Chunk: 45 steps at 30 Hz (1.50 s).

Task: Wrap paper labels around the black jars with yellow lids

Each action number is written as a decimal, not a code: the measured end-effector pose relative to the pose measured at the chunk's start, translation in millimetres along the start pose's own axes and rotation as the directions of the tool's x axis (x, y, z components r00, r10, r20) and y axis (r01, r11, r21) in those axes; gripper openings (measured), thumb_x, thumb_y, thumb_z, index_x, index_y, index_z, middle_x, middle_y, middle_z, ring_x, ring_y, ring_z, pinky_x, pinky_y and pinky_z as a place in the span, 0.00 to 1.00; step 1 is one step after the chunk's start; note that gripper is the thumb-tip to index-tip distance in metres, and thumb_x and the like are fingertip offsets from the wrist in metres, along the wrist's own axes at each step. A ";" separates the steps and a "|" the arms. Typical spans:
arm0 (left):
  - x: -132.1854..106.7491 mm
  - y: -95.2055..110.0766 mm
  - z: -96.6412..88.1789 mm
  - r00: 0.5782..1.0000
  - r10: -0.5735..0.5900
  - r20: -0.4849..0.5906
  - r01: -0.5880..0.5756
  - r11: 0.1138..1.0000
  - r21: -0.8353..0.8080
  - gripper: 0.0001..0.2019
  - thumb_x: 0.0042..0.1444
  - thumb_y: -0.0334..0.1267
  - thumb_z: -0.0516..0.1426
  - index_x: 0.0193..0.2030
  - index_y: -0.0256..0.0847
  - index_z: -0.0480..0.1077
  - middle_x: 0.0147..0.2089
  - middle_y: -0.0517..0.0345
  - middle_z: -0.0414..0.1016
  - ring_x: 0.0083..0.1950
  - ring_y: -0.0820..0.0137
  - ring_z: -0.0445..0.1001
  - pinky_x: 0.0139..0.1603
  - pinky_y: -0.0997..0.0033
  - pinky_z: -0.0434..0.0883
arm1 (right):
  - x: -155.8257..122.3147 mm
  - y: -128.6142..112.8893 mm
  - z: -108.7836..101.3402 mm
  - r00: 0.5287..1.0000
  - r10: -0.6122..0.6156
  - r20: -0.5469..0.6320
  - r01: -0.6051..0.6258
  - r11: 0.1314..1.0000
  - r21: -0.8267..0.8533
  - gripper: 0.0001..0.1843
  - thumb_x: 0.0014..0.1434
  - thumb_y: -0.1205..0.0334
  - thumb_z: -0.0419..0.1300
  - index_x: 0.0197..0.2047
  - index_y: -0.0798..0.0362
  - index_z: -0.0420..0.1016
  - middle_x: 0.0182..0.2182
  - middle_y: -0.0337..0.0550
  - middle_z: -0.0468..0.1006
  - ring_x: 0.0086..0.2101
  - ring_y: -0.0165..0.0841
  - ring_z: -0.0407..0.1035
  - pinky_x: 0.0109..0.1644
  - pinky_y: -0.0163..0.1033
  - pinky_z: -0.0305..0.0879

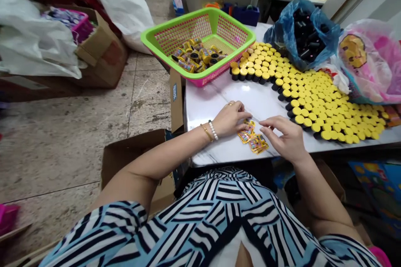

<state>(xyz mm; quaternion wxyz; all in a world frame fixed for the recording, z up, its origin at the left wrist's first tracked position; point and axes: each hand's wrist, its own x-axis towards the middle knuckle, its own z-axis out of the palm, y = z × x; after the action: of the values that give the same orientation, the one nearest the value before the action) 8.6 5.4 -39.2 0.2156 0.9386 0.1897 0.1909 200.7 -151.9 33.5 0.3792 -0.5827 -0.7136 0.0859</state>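
My left hand [232, 119] sits on the white marble tabletop [216, 100], its fingertips coming down on a small pile of yellow-and-red printed labels [252, 137]. I cannot tell whether those fingers grip the pile. It wears a gold bangle and a pearl bracelet. My right hand [283, 137] lies just to the right of the labels, fingers spread and holding nothing. Beyond it, many black cylinders with yellow caps [316, 104] stand packed upright in a curving block.
A green-and-pink plastic basket [197, 46] holds labelled small containers at the table's far edge. A blue bag of black cylinders [308, 35] and a pink bag [369, 60] sit at the back right. Cardboard boxes [134, 162] and white sacks [122, 8] stand on the tiled floor left.
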 end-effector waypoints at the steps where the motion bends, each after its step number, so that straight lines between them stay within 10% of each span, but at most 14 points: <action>1: -3.5 2.2 0.2 1.000 0.012 0.009 -0.012 1.000 0.006 0.26 0.63 0.60 0.60 0.60 0.46 0.79 0.54 0.43 0.71 0.54 0.56 0.69 0.60 0.53 0.66 | -12.9 -1.8 3.5 1.000 0.003 -0.002 -0.003 1.000 -0.005 0.12 0.66 0.62 0.66 0.52 0.45 0.82 0.44 0.45 0.84 0.44 0.39 0.79 0.50 0.47 0.77; 6: -22.2 10.8 -2.8 0.992 0.096 0.085 -0.100 0.994 0.040 0.47 0.53 0.71 0.62 0.74 0.46 0.63 0.72 0.35 0.62 0.69 0.44 0.61 0.68 0.42 0.59 | -56.7 0.2 15.7 1.000 -0.029 0.005 0.029 0.997 -0.070 0.29 0.60 0.60 0.72 0.64 0.45 0.75 0.58 0.53 0.76 0.59 0.49 0.71 0.64 0.60 0.71; 15: -8.3 7.8 -1.8 1.000 0.013 0.022 -0.013 0.999 -0.031 0.33 0.62 0.44 0.60 0.73 0.40 0.61 0.68 0.40 0.70 0.67 0.52 0.67 0.69 0.50 0.62 | -70.3 20.3 16.0 0.991 0.085 -0.104 -0.099 0.985 -0.138 0.28 0.63 0.61 0.68 0.65 0.41 0.74 0.58 0.52 0.76 0.59 0.51 0.71 0.64 0.64 0.71; 24: -8.8 10.6 7.5 0.999 -0.051 -0.003 0.051 0.999 0.001 0.37 0.61 0.56 0.62 0.73 0.45 0.61 0.65 0.41 0.70 0.63 0.51 0.68 0.64 0.49 0.65 | -90.1 14.5 43.2 0.987 0.158 -0.011 -0.155 0.948 -0.277 0.53 0.59 0.41 0.70 0.78 0.48 0.51 0.66 0.62 0.68 0.64 0.58 0.65 0.68 0.65 0.65; 30: -14.2 17.3 3.4 1.000 -0.018 0.009 0.018 0.999 0.034 0.46 0.57 0.63 0.64 0.76 0.42 0.58 0.67 0.37 0.68 0.65 0.48 0.66 0.66 0.47 0.63 | -71.1 33.8 48.0 0.982 0.186 -0.013 -0.178 0.911 -0.371 0.48 0.60 0.38 0.67 0.75 0.49 0.58 0.65 0.61 0.71 0.62 0.57 0.66 0.65 0.63 0.64; 35: 12.0 7.2 0.3 1.000 -0.003 0.010 0.003 1.000 -0.016 0.29 0.65 0.54 0.59 0.68 0.43 0.71 0.58 0.41 0.73 0.57 0.53 0.69 0.62 0.50 0.66 | -42.7 41.4 25.7 0.989 0.144 0.019 -0.139 0.978 -0.157 0.37 0.62 0.41 0.68 0.69 0.47 0.69 0.59 0.55 0.77 0.59 0.51 0.71 0.64 0.58 0.69; 41: 47.0 -13.3 12.3 0.990 -0.119 -0.072 0.110 0.987 -0.113 0.07 0.59 0.41 0.66 0.36 0.42 0.84 0.44 0.49 0.75 0.49 0.60 0.70 0.55 0.55 0.69 | 22.9 47.2 5.2 0.995 0.032 -0.093 -0.044 0.990 -0.136 0.17 0.66 0.52 0.65 0.55 0.47 0.81 0.53 0.51 0.82 0.55 0.46 0.75 0.63 0.56 0.71; 45: 40.1 -19.5 12.5 0.974 -0.164 -0.157 0.137 0.976 -0.168 0.09 0.63 0.42 0.63 0.41 0.44 0.85 0.40 0.52 0.75 0.45 0.63 0.72 0.53 0.58 0.69 | 65.2 54.9 7.1 0.998 0.020 -0.056 -0.025 0.996 -0.086 0.18 0.63 0.51 0.67 0.54 0.46 0.82 0.54 0.49 0.83 0.54 0.45 0.77 0.60 0.54 0.74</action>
<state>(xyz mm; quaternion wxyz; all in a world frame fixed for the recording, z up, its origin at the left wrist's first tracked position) 43.1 35.1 -47.8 0.2853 0.8821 0.2626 0.2677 236.0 -74.4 26.3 0.3721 -0.6087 -0.6994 0.0429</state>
